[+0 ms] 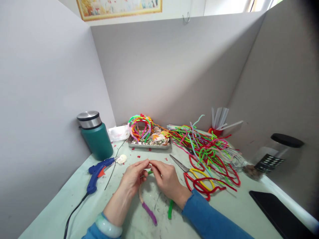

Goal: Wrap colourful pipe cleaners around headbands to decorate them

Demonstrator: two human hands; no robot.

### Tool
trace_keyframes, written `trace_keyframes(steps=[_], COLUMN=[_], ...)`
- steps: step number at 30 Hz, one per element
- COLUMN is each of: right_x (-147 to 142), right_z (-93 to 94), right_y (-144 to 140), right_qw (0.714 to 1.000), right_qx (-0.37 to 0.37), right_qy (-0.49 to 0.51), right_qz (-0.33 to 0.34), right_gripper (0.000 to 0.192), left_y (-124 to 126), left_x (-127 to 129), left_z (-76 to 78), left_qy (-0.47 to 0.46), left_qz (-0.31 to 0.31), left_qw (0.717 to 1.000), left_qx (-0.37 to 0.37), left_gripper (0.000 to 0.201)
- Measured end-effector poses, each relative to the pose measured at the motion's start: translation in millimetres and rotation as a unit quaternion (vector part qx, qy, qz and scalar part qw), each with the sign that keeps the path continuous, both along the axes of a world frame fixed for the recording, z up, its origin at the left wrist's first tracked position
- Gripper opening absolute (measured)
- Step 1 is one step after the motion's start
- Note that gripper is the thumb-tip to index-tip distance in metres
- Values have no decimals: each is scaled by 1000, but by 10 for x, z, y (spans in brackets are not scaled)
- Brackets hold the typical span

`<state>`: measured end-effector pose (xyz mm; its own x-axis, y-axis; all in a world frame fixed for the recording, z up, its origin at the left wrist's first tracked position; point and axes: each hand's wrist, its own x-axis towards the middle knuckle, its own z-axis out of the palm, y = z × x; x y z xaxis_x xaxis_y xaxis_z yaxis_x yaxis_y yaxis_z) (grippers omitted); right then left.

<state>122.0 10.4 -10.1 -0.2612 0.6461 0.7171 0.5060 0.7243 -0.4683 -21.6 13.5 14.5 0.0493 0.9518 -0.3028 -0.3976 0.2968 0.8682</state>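
Curved headband [144,202], arch uppermost, held over the worktop [239,209]; its crown is hidden behind the pinching fingers. Both ends point toward the person: one wrapped in fuzzy purple, the other green. Left hand [133,177] and right hand [166,179] both grasp the top. Scissors [191,171] and pipe cleaners [204,149] lie right; glue gun [98,172] left.

The pale green surface [236,205] holds many things. A blue glue gun [97,172] lies near a green bottle [96,136]. A metal tray [149,143] sits at the back. Scissors [191,171] lie beside a heap of colourful fuzzy sticks [206,149]. A black flat thing [279,212] lies at the right.
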Motion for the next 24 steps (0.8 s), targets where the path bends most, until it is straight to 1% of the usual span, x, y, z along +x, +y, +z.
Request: trace_keyframes(steps=[4,10,14,16,21,24], right_x=[1,-8,-34,-44,-36,-14], right_z=[-14,-40,-45,-42,-23,5], right_y=[-3,12,13,8,-7,-10], right_qw=[1000,999,999,999,997,998], right_qx=[3,-18,-17,-23,-62,-61], right_qy=[13,35,49,48,36,15], right_qz=[-7,9,12,9,-5,15], right_gripper=[16,19,20,19,9,9], left_y=[15,16,18,13,-5,1], left_x=[6,20,26,32,49,39], left_z=[-39,-35,-35,-27,11,7], left_qy=[1,6,16,24,40,50], left_qz=[5,18,18,18,7,-3], left_qw=[1000,1000,1000,999,999,999], left_qx=[-9,-5,7,14,16,22], left_gripper=[23,27,27,26,30,34])
